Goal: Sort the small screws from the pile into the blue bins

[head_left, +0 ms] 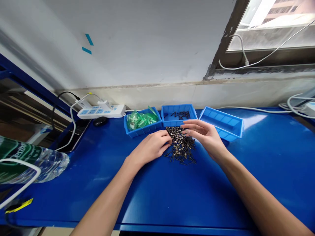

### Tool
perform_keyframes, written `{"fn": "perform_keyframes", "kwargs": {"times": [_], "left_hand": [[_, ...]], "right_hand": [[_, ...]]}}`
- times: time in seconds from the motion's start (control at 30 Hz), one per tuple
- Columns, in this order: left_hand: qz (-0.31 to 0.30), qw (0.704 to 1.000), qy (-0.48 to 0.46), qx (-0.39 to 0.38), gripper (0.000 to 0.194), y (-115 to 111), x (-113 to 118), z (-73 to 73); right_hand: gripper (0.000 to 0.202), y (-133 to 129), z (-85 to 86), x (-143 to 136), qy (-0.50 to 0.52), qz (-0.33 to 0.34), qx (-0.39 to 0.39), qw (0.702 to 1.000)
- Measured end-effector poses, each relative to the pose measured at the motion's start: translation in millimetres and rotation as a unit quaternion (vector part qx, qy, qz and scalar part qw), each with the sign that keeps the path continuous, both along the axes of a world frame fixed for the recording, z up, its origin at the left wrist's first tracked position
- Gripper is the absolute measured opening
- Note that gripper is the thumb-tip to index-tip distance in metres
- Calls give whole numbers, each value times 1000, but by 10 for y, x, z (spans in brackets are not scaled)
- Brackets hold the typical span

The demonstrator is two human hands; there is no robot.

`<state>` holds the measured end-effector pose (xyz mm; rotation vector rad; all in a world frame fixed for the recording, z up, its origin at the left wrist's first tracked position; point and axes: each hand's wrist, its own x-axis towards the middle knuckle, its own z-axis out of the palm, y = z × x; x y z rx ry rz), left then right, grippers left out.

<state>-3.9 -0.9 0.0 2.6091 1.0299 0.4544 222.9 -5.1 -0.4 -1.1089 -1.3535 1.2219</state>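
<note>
A heap of small screws, some black and some brass-coloured, lies on the blue table. At its left edge is my left hand, fingers curled in and pressed together; what they hold, if anything, is hidden. My right hand hovers over the heap's upper right side with its fingers stretched and apart. Just behind the heap stands a blue bin with some black screws inside. Left of it, another blue bin holds green-tinted plastic bags. A third blue bin sits tilted at the right, partly behind my right hand.
A white power strip with plugged-in adapters and a black mouse are at the back left. A large water bottle lies at the left edge, a white cable crossing it. Wall and window close off the back.
</note>
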Motion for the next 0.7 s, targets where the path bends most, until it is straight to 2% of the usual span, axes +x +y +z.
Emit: {"fn": "perform_keyframes", "kwargs": {"times": [0.1, 0.2, 0.3, 0.4, 0.57, 0.7], "left_hand": [[13, 998, -53, -28, 10, 5, -48, 62], [26, 990, -139, -24, 8, 0, -54, 105], [34, 980, -194, -15, 8, -16, -25, 137], [35, 976, -212, -19, 8, -33, 4, 157], [42, 976, -211, -29, 7, -41, 9, 154], [44, 987, -145, -55, 5, -35, -7, 121]], "right_hand": [[27, -29, 24, -46, -43, 25, 28, 998], [25, -67, 23, -99, -71, 62, 46, 995], [24, -94, 30, -120, -59, 108, 14, 992], [27, -97, 51, -111, -26, 124, -31, 991], [25, -73, 62, -101, 13, 110, -61, 992], [22, -49, 31, -97, 41, 46, -39, 997]]}}
